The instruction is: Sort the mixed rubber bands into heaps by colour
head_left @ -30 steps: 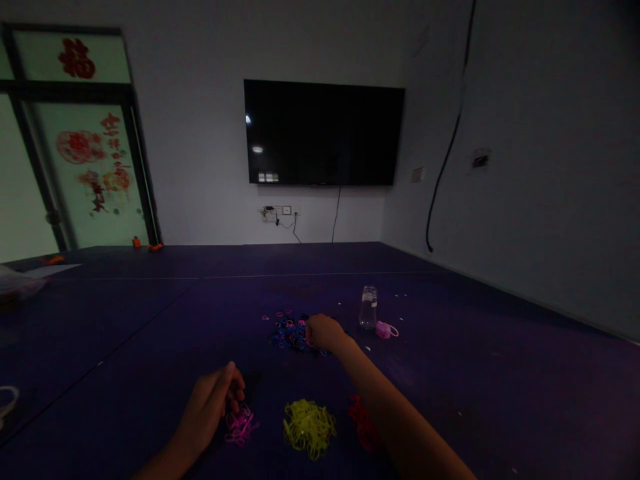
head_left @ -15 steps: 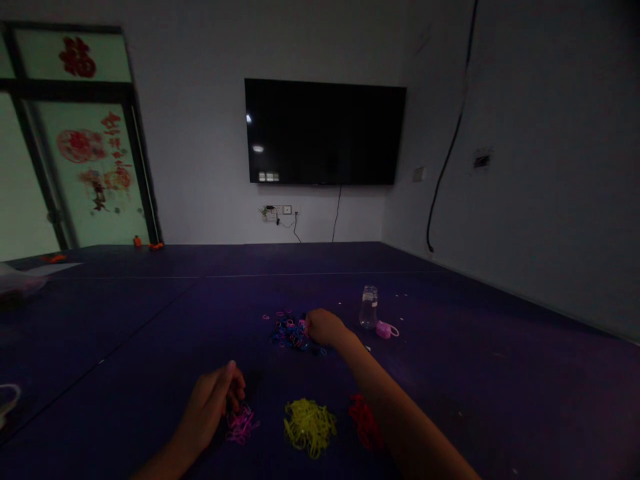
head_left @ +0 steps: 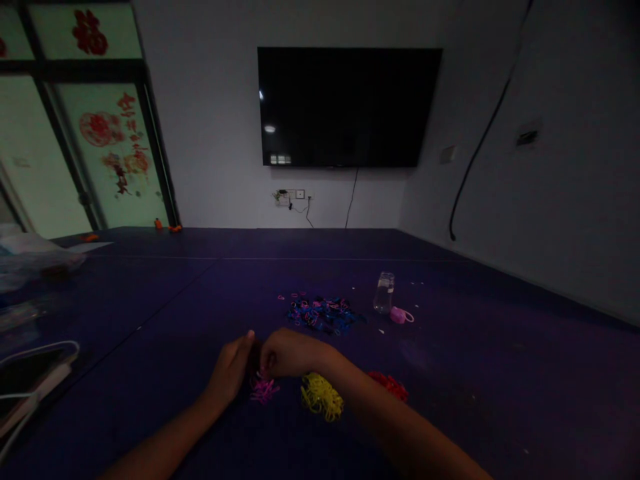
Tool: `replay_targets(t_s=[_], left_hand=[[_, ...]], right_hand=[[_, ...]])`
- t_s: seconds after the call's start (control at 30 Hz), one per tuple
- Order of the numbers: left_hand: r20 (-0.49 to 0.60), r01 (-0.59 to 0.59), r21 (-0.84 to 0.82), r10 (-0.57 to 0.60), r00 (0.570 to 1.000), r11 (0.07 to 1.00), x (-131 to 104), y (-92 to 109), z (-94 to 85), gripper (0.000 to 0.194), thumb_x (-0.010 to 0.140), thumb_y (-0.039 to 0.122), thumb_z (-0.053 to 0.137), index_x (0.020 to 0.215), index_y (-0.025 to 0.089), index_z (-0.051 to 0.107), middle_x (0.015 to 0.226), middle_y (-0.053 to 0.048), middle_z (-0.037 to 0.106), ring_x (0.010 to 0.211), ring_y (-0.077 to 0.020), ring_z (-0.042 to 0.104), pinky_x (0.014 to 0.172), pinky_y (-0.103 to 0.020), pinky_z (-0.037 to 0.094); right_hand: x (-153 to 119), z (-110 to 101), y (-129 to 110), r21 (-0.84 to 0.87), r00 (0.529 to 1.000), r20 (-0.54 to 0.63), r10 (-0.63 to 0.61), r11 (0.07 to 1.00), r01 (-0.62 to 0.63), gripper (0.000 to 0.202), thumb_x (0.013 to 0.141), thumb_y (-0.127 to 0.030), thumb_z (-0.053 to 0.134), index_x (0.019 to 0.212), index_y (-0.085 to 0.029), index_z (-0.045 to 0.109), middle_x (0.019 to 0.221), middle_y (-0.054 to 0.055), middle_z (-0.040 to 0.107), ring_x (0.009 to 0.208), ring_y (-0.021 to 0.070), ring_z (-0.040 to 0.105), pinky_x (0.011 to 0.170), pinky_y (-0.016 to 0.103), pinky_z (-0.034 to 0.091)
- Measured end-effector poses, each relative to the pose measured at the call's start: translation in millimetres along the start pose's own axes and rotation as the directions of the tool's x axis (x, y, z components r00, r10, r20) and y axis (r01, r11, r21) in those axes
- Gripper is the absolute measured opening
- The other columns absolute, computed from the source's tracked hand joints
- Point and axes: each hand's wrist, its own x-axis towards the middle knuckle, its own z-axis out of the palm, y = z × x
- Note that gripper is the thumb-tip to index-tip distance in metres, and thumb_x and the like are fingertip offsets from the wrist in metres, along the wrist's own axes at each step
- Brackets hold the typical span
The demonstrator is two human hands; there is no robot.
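On the dark blue tabletop (head_left: pixel 165 347), my right hand (head_left: pixel 290 353) reaches across the front, its fingers pinched together just above a small heap of pink rubber bands (head_left: pixel 264 389). Pink shows at its fingertips, where they meet the heap. My left hand (head_left: pixel 230 367) rests at the left of that heap, thumb stretched out, the other fingers mostly in shadow; it appears to hold nothing. Yellow rubber bands (head_left: pixel 323 398) lie in a pile under the right wrist. Red rubber bands (head_left: pixel 390 385) are partly covered by the right forearm. Beyond the hands spreads a mixed pile of blue and pink bands (head_left: pixel 325 315).
A clear bottle (head_left: pixel 384 293) stands uncapped behind the right arm, beside a pink cap with a loop (head_left: pixel 400 315). At the left edge lie a phone-like device with a white cable (head_left: pixel 65 347) and plastic bags (head_left: pixel 35 260). A television (head_left: pixel 345 107) hangs on the far wall.
My right hand has come back from the mixed pile to the pink heap. That mixed pile is now spread wider to the right. The view has shifted left and down.
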Motion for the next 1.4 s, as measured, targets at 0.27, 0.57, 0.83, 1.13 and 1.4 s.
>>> replay_targets(t_s=[0.27,0.57,0.83,1.13,1.4], left_hand=[[0.035,-0.005,-0.055,0.007,0.999,0.998,-1,1,1.9,0.062,0.082,0.066,0.028,0.066,0.015,0.060,0.059,-0.006,0.064,0.052,-0.0179,0.059,0.046,-0.025,0.042],[-0.040,-0.052,0.040,0.053,0.998,0.998,-2,-1,3.0,0.059,0.087,0.061,0.022,0.065,0.017,0.055,0.054,-0.001,0.057,0.049,-0.0157,0.053,0.047,-0.025,0.038],[0.433,-0.753,0.397,0.616,0.658,0.526,-9,2,-6.0,0.067,0.071,0.082,0.024,0.052,0.019,0.041,0.049,0.002,0.044,0.045,-0.0124,0.040,0.045,-0.025,0.023],[0.685,-0.861,0.487,0.549,0.479,0.145,-3,-4,-1.7,0.057,0.078,0.071,0.038,0.065,0.017,0.054,0.058,-0.003,0.060,0.047,-0.0152,0.052,0.044,-0.026,0.029],[0.542,-0.831,0.520,0.675,0.501,0.199,-1,-7,-8.0,0.056,0.089,0.058,0.026,0.067,0.017,0.057,0.055,-0.004,0.058,0.047,-0.0160,0.053,0.045,-0.026,0.035]], right_hand=[[-6,-13,10,-0.137,0.971,-0.184,0.150,0.975,-0.176,0.024,0.075,-0.010,0.055,0.092,-0.017,0.070,0.091,0.005,0.071,0.084,0.0149,0.064,0.070,0.020,0.044],[-18,-20,36,-0.273,0.839,-0.277,0.468,0.799,-0.536,0.026,0.075,-0.017,0.060,0.101,-0.019,0.067,0.106,0.010,0.066,0.101,0.0230,0.060,0.079,0.026,0.046],[-2,4,36,-0.345,0.859,-0.305,0.411,0.793,-0.502,0.026,0.082,-0.025,0.053,0.104,-0.015,0.064,0.106,0.014,0.065,0.094,0.0238,0.063,0.073,0.027,0.048],[-9,-11,21,-0.252,0.931,-0.139,0.337,0.897,-0.362,0.019,0.078,-0.024,0.057,0.091,-0.018,0.069,0.093,0.007,0.070,0.086,0.0185,0.063,0.062,0.020,0.043],[-6,-10,12,-0.077,0.992,0.120,0.047,0.996,-0.038,0.018,0.072,-0.016,0.061,0.087,-0.014,0.070,0.076,0.000,0.068,0.063,0.0086,0.057,0.050,0.015,0.035]])
